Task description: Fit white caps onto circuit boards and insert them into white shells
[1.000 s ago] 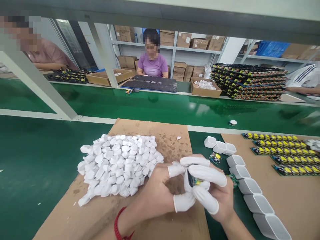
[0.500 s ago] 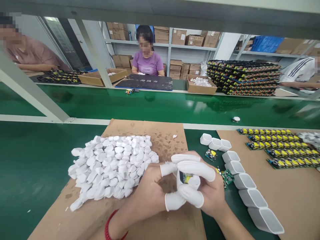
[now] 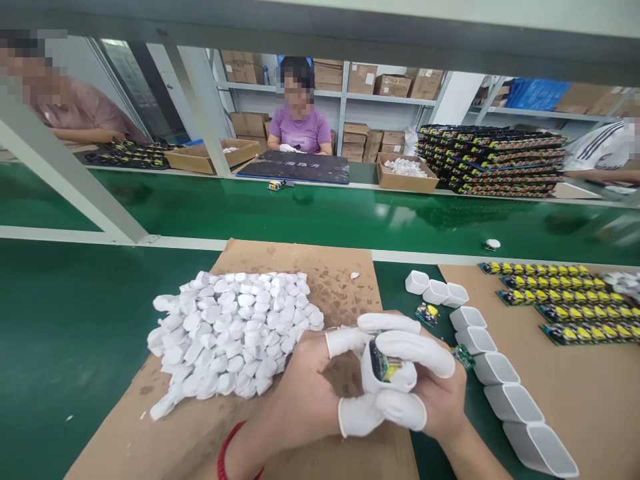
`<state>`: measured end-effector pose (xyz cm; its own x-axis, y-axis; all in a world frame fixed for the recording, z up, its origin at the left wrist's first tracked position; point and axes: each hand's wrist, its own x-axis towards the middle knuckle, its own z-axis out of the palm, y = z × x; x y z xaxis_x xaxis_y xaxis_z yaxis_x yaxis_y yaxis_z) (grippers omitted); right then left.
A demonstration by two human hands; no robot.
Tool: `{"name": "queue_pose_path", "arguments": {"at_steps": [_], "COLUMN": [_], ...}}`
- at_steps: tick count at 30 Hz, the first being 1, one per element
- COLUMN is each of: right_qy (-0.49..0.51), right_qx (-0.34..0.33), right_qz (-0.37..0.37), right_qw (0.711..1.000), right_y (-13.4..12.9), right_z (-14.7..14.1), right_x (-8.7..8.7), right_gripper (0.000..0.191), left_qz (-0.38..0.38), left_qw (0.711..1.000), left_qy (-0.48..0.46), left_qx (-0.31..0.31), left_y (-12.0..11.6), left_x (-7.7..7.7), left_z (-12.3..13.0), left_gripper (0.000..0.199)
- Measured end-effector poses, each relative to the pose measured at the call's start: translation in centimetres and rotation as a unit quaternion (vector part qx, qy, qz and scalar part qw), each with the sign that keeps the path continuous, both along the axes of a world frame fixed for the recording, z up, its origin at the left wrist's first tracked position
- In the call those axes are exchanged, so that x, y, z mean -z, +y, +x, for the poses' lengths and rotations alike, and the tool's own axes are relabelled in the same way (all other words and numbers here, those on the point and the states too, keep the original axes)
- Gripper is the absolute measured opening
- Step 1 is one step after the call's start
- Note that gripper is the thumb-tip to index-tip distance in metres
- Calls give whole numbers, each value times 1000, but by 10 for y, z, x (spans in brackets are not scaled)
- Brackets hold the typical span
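Both my hands hold a small white plastic housing (image 3: 369,375) above the cardboard. My left hand (image 3: 313,383) grips its left side with thumb and fingers, and my right hand (image 3: 443,397) closes round it from the right. White finger cots cover several fingertips. Inside the open end of the housing sits a circuit board (image 3: 381,363) with a yellow part, partly hidden by my right fingers. Left of my hands is a heap of white soft-looking pieces (image 3: 235,327). Just beyond my right hand lie a loose circuit board (image 3: 428,313) and another green board (image 3: 463,357), partly covered.
White housings (image 3: 515,403) stand in a bent row on the right. Beyond them, rows of circuit boards (image 3: 560,297) lie on cardboard (image 3: 590,407). A green belt (image 3: 320,217) crosses ahead, carrying small boards. Co-workers sit on its far side; a white frame bar (image 3: 75,173) slants at left.
My hands have shifted slightly right with the housing, and more of its opening and the board inside shows. Small boards on the green belt have moved right. The view has turned slightly.
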<state>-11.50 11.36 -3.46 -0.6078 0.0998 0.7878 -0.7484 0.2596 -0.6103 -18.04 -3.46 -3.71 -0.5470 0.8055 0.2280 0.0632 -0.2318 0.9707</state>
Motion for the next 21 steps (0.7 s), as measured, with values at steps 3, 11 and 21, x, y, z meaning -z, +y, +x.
{"name": "queue_pose_path", "arguments": {"at_steps": [3,11,21], "right_qy": [-11,-9,-22], "right_qx": [3,16,32], "right_qz": [-2,-8,-3], "right_qw": [1000,1000,999], "right_y": [-1,-1,0], "right_z": [0,0,0], "right_x": [4,3,-1], "right_gripper": [44,38,37], "left_qz": [-13,-13,6], "left_qw": [1000,1000,1000], "left_qy": [3,-8,-13], "left_qx": [4,9,9], "left_y": [-1,0,1], "left_x": [-2,-4,-2], "left_z": [0,1,1], "left_gripper": [23,28,43]}}
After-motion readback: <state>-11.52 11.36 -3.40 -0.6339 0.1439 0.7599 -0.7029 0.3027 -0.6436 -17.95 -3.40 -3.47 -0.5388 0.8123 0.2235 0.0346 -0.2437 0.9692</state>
